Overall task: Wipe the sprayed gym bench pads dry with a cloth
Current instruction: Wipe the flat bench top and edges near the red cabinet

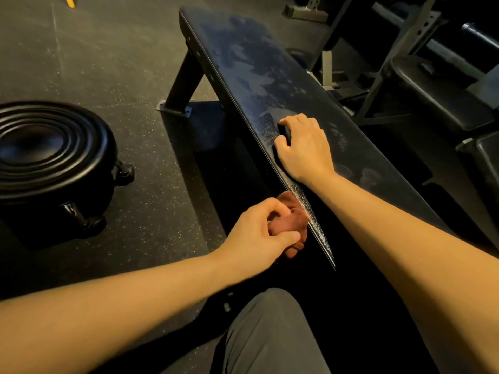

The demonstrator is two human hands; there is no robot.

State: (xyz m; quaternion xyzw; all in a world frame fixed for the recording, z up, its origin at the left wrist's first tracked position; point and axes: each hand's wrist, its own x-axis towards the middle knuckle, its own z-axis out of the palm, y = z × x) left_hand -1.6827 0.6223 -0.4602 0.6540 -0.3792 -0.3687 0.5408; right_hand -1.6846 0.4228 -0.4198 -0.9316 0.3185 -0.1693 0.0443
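One bench pad (243, 63), long axis ran away up-left. Left hand (253, 233) gripped one rust cloth (293, 222); right hand (305, 147) curled atop pad, hold unclear.

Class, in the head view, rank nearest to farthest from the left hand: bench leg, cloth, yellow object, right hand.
1. cloth, gripped by that hand
2. right hand, on pad
3. bench leg, beyond
4. yellow object, far top-left

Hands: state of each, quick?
Left hand: grips the cloth beside the pad.
Right hand: on the pad, fingers curled; whether it holds anything cannot be told.
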